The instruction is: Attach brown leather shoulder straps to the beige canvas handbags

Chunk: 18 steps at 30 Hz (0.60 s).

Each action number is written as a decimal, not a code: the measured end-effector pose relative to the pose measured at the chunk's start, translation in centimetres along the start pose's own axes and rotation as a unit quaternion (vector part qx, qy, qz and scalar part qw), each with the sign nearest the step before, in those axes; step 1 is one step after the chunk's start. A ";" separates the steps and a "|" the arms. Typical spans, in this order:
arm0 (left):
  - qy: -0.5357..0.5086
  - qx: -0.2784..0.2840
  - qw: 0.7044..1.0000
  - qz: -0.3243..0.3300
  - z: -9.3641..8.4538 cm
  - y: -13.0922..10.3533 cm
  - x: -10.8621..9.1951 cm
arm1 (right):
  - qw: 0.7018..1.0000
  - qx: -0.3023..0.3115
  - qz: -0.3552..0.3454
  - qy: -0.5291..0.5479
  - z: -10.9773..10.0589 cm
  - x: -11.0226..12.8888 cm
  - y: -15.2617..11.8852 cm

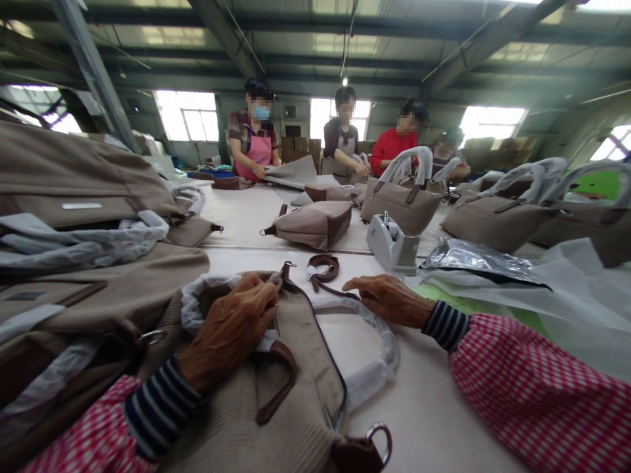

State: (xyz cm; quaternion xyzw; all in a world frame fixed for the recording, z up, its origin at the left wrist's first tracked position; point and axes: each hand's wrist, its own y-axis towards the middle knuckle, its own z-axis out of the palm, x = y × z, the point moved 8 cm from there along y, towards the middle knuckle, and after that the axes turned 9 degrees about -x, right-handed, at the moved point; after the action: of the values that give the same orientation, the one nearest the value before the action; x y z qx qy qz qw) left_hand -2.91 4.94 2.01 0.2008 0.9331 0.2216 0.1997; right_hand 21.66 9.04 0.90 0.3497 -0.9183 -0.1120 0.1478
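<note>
From my distant place I watch the open bag (221, 407), which lies on the bench (424, 407), nearer to me than the grey dispenser (394, 249) and to its left. Its long axis goes from the far end toward me, slanting a little to the right, and its mouth is turned to the right. The outside is beige-brown cloth with fine ribs; the lining (308, 328) looks smooth, and a dark zipper (336, 415) borders the mouth. A brown tab with a round metal ring (380, 435) is at the near end. One handle (387, 358), wrapped in white film, makes a curve in front of the dispenser.

My left hand (234, 328) is on the far part of the bag, its fingers bent and close together; I cannot tell if they pinch the cloth. My right hand (394, 301), just before the dispenser, has the index finger stretched toward the left, near the end of a coiled brown strap (325, 268); if it pinches the strap, I cannot tell. Left of the dispenser lies a soft, wedge-shaped bag (315, 225); to its right, a shiny silver packet (480, 259).
</note>
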 end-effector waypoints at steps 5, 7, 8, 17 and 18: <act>-0.003 0.003 1.000 0.000 0.1 0.0 0.0 | 1.000 -0.016 0.023 -0.001 0.3 -0.6 0.6; -0.004 0.002 1.000 -0.002 0.1 0.0 0.1 | 0.998 -0.031 0.061 0.018 0.3 -1.4 0.9; -0.005 0.001 1.000 -0.003 0.1 0.0 0.2 | 0.995 -0.045 0.077 0.044 0.2 -1.8 1.1; -0.035 -0.026 0.999 -0.027 -0.4 0.3 0.7 | 0.844 -0.129 0.254 0.454 -1.7 -0.9 1.3; -0.039 -0.028 0.998 -0.033 -0.5 0.3 0.7 | 0.827 -0.124 0.265 0.479 -1.6 0.0 1.4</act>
State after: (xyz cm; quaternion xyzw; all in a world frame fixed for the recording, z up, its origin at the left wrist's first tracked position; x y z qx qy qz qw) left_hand -3.67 5.38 2.35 0.1728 0.9240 0.2333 0.2488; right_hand 21.41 9.87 2.83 0.0813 -0.7676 0.0000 0.6357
